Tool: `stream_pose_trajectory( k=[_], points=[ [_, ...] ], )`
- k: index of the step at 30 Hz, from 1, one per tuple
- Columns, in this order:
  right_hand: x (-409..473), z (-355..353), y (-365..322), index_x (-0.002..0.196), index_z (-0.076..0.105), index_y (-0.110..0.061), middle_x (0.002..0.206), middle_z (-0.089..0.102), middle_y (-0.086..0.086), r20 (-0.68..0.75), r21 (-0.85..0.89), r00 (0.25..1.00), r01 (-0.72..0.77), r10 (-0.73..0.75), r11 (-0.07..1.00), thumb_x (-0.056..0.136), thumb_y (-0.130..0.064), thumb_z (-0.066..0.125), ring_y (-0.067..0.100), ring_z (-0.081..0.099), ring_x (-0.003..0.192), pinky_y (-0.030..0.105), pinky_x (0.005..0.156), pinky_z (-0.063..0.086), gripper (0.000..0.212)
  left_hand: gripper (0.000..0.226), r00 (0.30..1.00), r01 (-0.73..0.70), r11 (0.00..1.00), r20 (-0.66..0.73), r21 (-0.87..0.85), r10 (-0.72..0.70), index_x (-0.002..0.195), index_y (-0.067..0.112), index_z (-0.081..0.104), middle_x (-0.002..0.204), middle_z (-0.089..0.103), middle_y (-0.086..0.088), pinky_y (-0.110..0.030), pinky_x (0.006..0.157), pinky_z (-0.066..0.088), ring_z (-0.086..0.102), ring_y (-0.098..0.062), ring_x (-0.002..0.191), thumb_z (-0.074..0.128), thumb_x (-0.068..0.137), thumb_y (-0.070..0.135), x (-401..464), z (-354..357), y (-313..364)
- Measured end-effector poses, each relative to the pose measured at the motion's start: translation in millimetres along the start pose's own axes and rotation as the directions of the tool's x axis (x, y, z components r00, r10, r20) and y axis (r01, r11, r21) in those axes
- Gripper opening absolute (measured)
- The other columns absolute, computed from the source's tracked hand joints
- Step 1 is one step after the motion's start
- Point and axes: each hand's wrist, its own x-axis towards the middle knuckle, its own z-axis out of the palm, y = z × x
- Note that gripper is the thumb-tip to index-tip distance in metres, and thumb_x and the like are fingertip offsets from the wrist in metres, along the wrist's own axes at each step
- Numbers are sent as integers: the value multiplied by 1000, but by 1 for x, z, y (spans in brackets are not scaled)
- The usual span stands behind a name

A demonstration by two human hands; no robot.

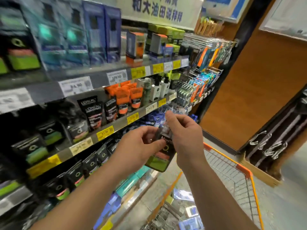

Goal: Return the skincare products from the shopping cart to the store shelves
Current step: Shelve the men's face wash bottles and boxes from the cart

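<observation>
On the left, the store shelves (93,140) run in tiers away toward the right, their front rails carrying white and yellow price tags (105,132). The top tier holds tall blue boxes (101,32); the tier below holds black tubes (93,113) and orange tubes (123,98), then white pump bottles (164,87) farther along. Lower tiers carry black sachets with green and pink bands (34,151), much of it blurred.

In front of the shelves, the left hand (141,143) is curled around the left edge of a black sachet (162,155), thumb pressed on its face. The sachet is held in the air above the cart's near corner, just off the shelf fronts. Its long axis runs nearly upright, tilted slightly, with the clear hang tab at the top and the green band at the bottom; its printed face is turned toward the camera. The right hand (182,130) pinches the sachet's top tab between thumb and forefinger, the other fingers curled.

Below and to the right is the orange-framed wire shopping cart (245,171), with blue packets (191,223) lying in its bottom. Hanging razor packs (204,63) fill the pegs beyond the shelves, and a brown wooden panel (259,90) stands at the far right.
</observation>
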Motion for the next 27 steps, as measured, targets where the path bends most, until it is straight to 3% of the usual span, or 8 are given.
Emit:
stream_pose_trajectory(
  k=[2, 6, 8, 14, 17, 21, 25, 27],
  points=[
    [-3, 17, -6, 81, 75, -26, 80, 74, -4, 57, 46, 998, 11, -14, 999, 87, -44, 80, 18, 70, 81, 49, 81, 58, 20, 21, 998, 0, 1000, -56, -10, -1, 98, 37, 69, 79, 69, 34, -7, 61, 46, 66, 11, 70, 82, 86, 27, -5, -20, 4],
    [-11, 49, -15, 106, 72, -26, 101, 76, -2, 169, 52, 983, 67, -74, 996, 76, -66, 73, 15, 72, 96, 38, 84, 58, 51, 24, 984, -24, 999, -178, -24, 19, 100, 43, 70, 89, 72, 27, -17, 71, 54, 69, 5, 80, 83, 84, 31, -12, -60, 12],
    [-14, 66, -18, 114, 68, -21, 104, 76, 2, 252, 60, 965, 61, -74, 996, 79, -65, 67, 19, 73, 98, 43, 87, 59, 57, 25, 971, -55, 998, -237, -38, 45, 96, 45, 67, 89, 71, 31, -16, 71, 53, 68, 7, 80, 83, 84, 29, -15, -80, 16],
    [-23, 112, -25, 125, 63, -36, 121, 73, -9, 461, -4, 880, 128, -112, 992, 98, -57, 56, 13, 68, 116, 51, 104, 52, 35, 26, 915, -76, 992, -402, -98, 31, 100, 37, 74, 95, 78, 13, -48, 89, 60, 75, -14, 93, 88, 79, 29, -22, -131, 27],
    [-25, 129, -28, 139, 54, -39, 131, 67, -15, 547, -43, 825, 192, -138, 981, 99, -56, 56, 7, 61, 125, 46, 109, 49, 44, 27, 875, -87, 993, -482, -85, 35, 104, 34, 72, 94, 77, 15, -45, 90, 60, 74, -9, 90, 87, 81, 31, -27, -150, 31],
    [-29, 151, -31, 140, 52, -40, 128, 67, -10, 653, -52, 740, 254, -160, 966, 98, -28, 68, 12, 64, 121, 43, 102, 54, 46, 30, 824, -102, 990, -565, -98, 29, 106, 36, 71, 100, 78, 11, -50, 93, 58, 75, -15, 94, 86, 79, 37, -32, -171, 38],
    [-41, 179, -37, 149, 40, -40, 143, 45, -13, 670, -233, 726, 406, -157, 884, 74, -62, 80, 5, 47, 133, 33, 108, 47, 88, 24, 740, -124, 990, -671, -65, 49, 103, 39, 70, 97, 76, 17, -41, 87, 60, 74, -6, 90, 84, 85, 32, -38, -189, 45],
    [-46, 191, -45, 134, 49, -40, 125, 45, -16, 653, -253, 727, 473, -212, 844, 73, -59, 81, -7, 48, 115, 11, 91, 44, 72, 24, 694, -120, 993, -716, -7, 79, 102, 41, 68, 94, 74, 23, -31, 82, 59, 71, 2, 86, 83, 85, 34, -42, -195, 48]
  ],
)
